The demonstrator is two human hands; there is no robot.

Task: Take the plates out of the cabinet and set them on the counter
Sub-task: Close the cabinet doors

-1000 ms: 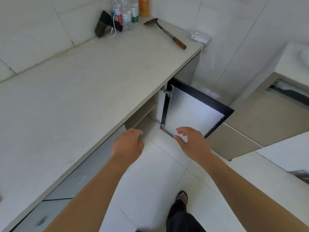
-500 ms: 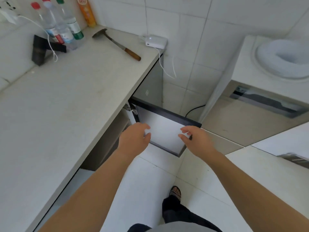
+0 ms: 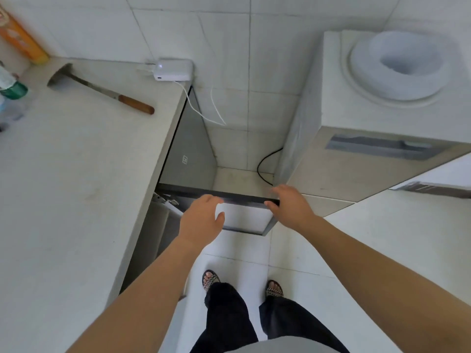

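no plates in sight yet
my right hand grips the top edge of the dark-framed frosted-glass cabinet door to brace it wide; my left hand hovers slack, empty (plates presumably inside, beneath the pale counter).

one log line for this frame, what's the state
cabinet door: swung open | left hand: open, over door's top edge | right hand: at door's outer top corner, grip unclear | plates: none in view
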